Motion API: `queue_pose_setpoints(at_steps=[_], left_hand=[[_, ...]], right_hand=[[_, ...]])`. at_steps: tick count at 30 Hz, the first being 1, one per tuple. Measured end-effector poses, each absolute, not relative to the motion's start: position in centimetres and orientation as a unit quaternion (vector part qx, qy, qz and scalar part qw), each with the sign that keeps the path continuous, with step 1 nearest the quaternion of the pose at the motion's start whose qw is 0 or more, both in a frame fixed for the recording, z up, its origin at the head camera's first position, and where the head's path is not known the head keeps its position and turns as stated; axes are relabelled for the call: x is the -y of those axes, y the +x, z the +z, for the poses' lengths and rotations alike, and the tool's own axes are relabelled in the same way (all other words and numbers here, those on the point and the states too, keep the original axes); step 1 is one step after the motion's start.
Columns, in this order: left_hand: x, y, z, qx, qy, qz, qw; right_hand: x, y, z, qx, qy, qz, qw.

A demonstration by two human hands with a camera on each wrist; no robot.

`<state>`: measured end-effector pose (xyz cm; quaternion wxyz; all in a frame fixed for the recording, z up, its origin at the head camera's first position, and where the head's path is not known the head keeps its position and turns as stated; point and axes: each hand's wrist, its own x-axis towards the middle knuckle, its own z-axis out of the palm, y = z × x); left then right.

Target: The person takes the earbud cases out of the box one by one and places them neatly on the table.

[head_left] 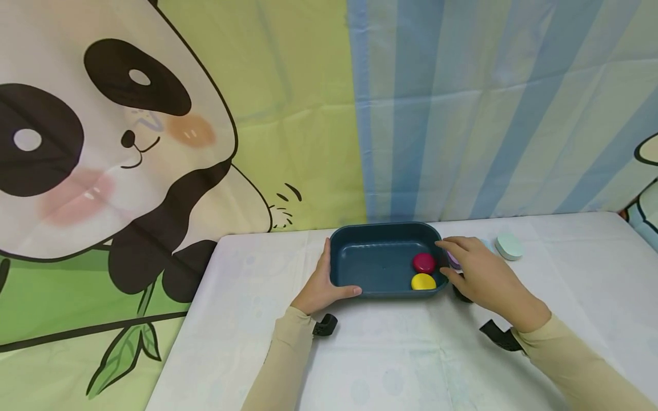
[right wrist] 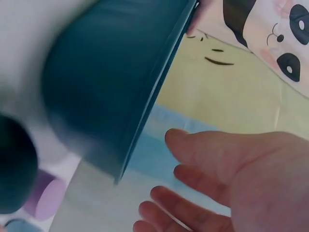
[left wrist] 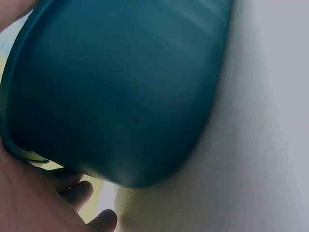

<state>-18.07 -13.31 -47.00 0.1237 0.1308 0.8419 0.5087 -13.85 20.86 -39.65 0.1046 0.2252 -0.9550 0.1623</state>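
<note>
A dark teal rectangular basin [head_left: 380, 260] with rounded corners stands near the back of the table. Inside its right end lie a red round piece [head_left: 424, 263] and a yellow round piece [head_left: 424, 282]. My left hand [head_left: 324, 283] grips the basin's left end, thumb along the front rim and fingers along the side. At the right end my right hand [head_left: 485, 279] has its fingers loosely spread, fingertips near the rim. In the right wrist view a gap shows between those fingers and the basin [right wrist: 116, 77].
Right of the basin, partly behind my right hand, are a purple round piece [head_left: 453, 261], a light blue one and a dark one [head_left: 462, 293]. A mint round piece [head_left: 509, 246] lies farther right. A printed curtain [head_left: 308, 114] hangs along the table's back edge.
</note>
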Motion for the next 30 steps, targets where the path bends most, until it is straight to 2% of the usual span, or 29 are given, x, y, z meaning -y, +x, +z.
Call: queue_pose_setpoints(at_steps=[7,15,30], left_hand=[[13.4,-18.1,-47.1,-0.841,0.132,0.510,0.124],[13.3,-18.1,-47.1,-0.839,0.131,0.512,0.127],[13.4,-18.2,-47.1,-0.845,0.134,0.504,0.120]], right_hand=[[-18.3,-14.4,-39.3,0.966,0.199,0.155,0.064],[-16.5,-15.8,-40.3,0.963,0.220,0.137,0.078],[-14.2,-17.0,-41.0,0.979,0.187,0.078,0.018]])
